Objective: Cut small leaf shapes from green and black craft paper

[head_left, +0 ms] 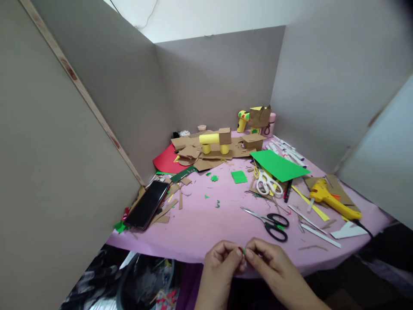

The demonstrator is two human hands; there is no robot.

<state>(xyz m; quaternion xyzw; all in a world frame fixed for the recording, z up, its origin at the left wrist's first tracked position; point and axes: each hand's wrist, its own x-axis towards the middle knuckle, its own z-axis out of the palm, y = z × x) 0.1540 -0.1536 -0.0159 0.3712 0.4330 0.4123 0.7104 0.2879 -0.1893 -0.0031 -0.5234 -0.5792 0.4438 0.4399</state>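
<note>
At the table's front edge, my left hand [222, 263] and my right hand [270, 263] meet fingertip to fingertip. Both pinch a small green paper piece [243, 251], mostly covered by the fingers; a bit of red shows at the left thumb. Black-handled scissors [271, 224] lie with spread handles just beyond my right hand. Farther off on the pink cloth are a small green cut-out [214, 178], a green paper square [239, 177] and tiny green scraps [218, 204].
Yellow tube and cardboard figure [210, 139] stands at the back. Green sheet [279, 165], white scissors [268, 183] and yellow glue gun [335, 200] with its cord lie right. A phone [147, 204] lies left among cardboard strips. Grey panels [222, 77] enclose the table; a bin [122, 284] stands below.
</note>
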